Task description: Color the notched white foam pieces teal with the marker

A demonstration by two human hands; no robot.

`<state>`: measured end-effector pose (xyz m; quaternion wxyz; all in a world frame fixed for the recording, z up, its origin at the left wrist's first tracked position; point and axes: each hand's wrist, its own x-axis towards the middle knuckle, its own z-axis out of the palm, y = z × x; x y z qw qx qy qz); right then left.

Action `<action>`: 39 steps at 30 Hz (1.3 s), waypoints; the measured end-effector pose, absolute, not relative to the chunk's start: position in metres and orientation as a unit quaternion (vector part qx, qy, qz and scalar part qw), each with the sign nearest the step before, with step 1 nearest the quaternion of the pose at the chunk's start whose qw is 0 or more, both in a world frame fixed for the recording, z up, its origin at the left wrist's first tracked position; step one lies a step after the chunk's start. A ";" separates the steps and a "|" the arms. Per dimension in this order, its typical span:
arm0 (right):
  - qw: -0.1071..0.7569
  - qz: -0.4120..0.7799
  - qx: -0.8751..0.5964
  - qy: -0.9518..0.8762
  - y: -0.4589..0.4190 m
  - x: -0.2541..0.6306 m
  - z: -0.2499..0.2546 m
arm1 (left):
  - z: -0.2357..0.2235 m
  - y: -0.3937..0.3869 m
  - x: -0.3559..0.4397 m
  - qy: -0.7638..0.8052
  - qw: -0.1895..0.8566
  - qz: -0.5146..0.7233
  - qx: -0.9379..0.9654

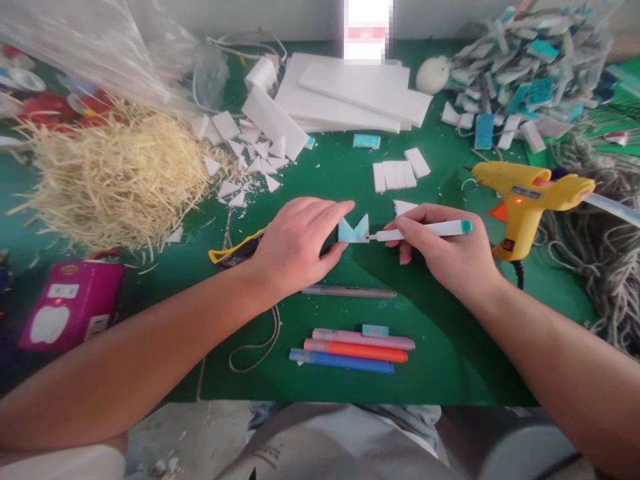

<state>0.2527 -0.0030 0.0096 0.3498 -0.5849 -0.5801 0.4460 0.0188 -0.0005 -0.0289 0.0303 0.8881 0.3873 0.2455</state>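
Observation:
A small notched foam piece (353, 231), mostly coloured light blue, lies on the green table. My left hand (305, 243) pinches its left edge between thumb and fingers. In my right hand (435, 240) is a white marker with a teal end (425, 231), its tip touching the piece's lower right corner. A white foam scrap (404, 207) lies just behind my right fingers. Partly hidden under my left hand is a yellow utility knife (240, 247). In front of the hands lie a grey marker (350, 292) and pink (370, 339), orange (357, 350) and blue markers (345, 361).
A yellow glue gun (525, 200) with a lit light stands at right, beside grey yarn (600, 247). Cut white foam pieces (395, 175), foam sheets (345, 93) and scraps (260, 150) lie behind. Straw (125, 173) and a magenta box (75, 305) occupy the left.

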 end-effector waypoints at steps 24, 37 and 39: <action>0.360 0.435 -0.583 -0.585 -0.005 0.255 0.006 | -0.027 -0.001 0.019 0.404 0.059 0.231 0.883; 0.351 0.459 -0.542 -0.610 -0.005 0.256 0.005 | -0.028 0.000 0.020 0.391 0.035 0.240 0.888; 0.349 0.459 -0.543 -0.611 -0.005 0.255 0.005 | -0.028 0.000 0.020 0.394 0.040 0.235 0.888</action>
